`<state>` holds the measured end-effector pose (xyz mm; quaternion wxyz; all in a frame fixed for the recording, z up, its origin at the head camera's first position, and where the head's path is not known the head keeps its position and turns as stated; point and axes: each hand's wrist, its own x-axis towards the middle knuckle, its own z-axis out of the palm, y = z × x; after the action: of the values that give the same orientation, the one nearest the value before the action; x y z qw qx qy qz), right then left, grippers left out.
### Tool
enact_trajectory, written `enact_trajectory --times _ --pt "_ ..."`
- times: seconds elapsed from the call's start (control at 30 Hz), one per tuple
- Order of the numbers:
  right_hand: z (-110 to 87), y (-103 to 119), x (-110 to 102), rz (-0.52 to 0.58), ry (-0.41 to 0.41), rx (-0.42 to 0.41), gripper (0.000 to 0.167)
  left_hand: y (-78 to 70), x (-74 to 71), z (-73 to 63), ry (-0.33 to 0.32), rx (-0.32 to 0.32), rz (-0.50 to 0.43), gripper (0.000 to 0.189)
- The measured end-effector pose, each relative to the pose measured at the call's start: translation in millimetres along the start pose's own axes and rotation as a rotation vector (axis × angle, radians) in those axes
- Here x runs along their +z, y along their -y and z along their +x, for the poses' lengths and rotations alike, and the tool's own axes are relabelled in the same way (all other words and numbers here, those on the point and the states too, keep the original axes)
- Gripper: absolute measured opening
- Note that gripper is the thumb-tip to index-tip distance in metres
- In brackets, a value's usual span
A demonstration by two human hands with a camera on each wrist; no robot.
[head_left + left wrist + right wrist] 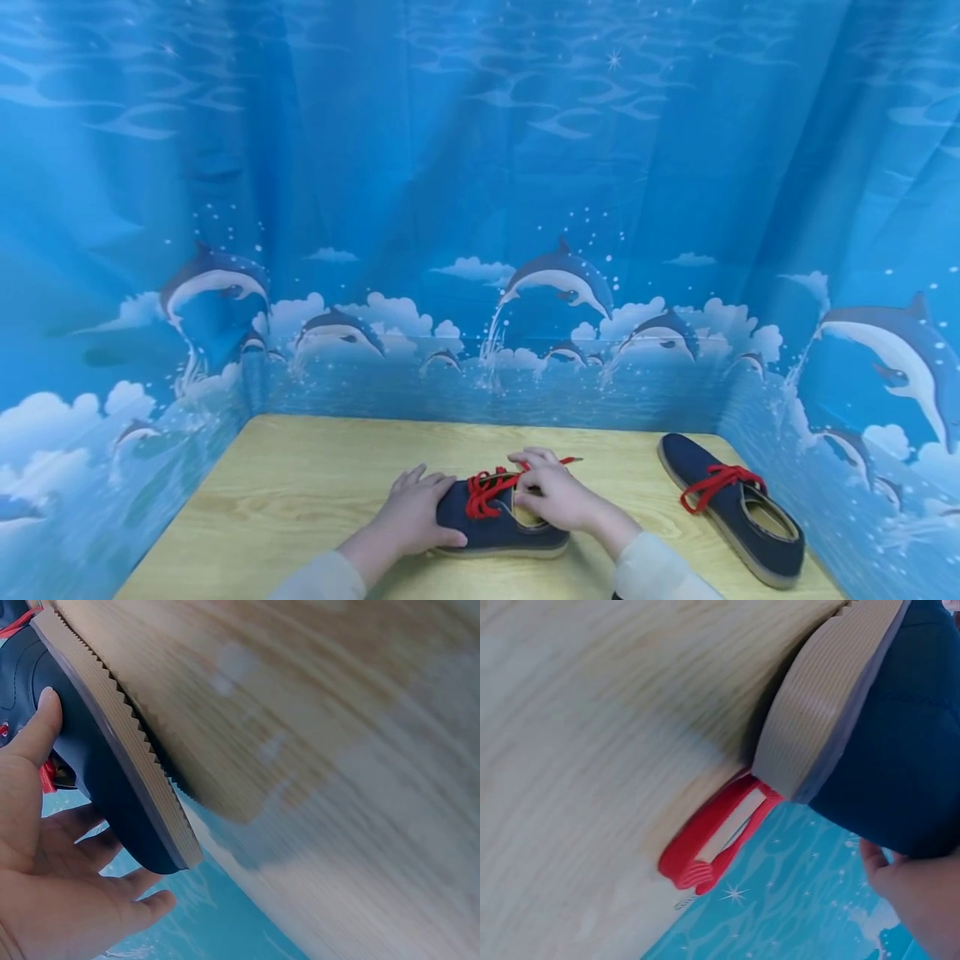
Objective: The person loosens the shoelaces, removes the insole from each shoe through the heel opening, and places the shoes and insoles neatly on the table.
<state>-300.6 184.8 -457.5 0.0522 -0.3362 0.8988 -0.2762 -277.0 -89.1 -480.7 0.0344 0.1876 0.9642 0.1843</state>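
Observation:
A dark blue shoe (pixel 471 533) with red shoelaces (pixel 481 498) rests on the table, its toe pointing left. My left hand (pixel 412 510) grips the toe end, thumb on the near side and fingers round the far side; the left wrist view shows the thumb on the blue upper (pixel 71 742). Over the shoe's opening, my right hand (pixel 553 492) has its fingers curled and appears to pinch a red lace, though the fingers partly hide the contact. Beyond the heel, a lace end (pixel 705 847) lies on the table in the right wrist view.
A second dark blue shoe (pixel 772 546) with a tied red bow (pixel 723 482) lies at the right side of the wood-grain table (pixel 315 467). Blue curtains (pixel 450 208) printed with dolphins stand around the table's back and sides.

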Motion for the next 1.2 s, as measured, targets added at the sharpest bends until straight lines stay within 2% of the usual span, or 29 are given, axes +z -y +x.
enact_trajectory --times 0.23,0.47,0.63,0.73,0.9,1.0,1.1,1.2 --pt "-3.6 -3 -2 0.220 -0.042 0.020 0.026 -2.2 0.4 0.2 -0.019 0.013 0.028 0.092" --pt "-4.7 -6 -1 0.378 -0.101 0.052 0.025 -3.0 -0.9 -1.3 -0.017 0.013 0.034 0.091" --pt "-5.0 -11 -3 0.487 -0.092 0.052 0.028 -3.3 0.5 -1.0 -0.011 0.008 0.040 0.090" --pt "-4.9 -11 -7 0.446 -0.072 0.073 0.028 -3.7 1.6 -0.6 -0.013 0.010 0.042 0.089" --pt "0.9 -5 -19 0.245 -0.075 0.118 0.020 -3.8 1.4 -0.9 -0.025 0.016 0.030 0.089" --pt "6.3 0 -24 0.159 -0.050 0.100 0.020 -2.7 0.8 -1.4 -0.030 0.016 0.024 0.088" --pt "8.7 4 -27 0.123 -0.007 0.076 0.023 -1.8 0.5 -1.3 -0.025 0.015 0.023 0.088" --pt "9.6 5 -28 0.136 0.023 0.067 0.025 -1.5 0.6 -0.3 -0.014 0.013 0.024 0.088"
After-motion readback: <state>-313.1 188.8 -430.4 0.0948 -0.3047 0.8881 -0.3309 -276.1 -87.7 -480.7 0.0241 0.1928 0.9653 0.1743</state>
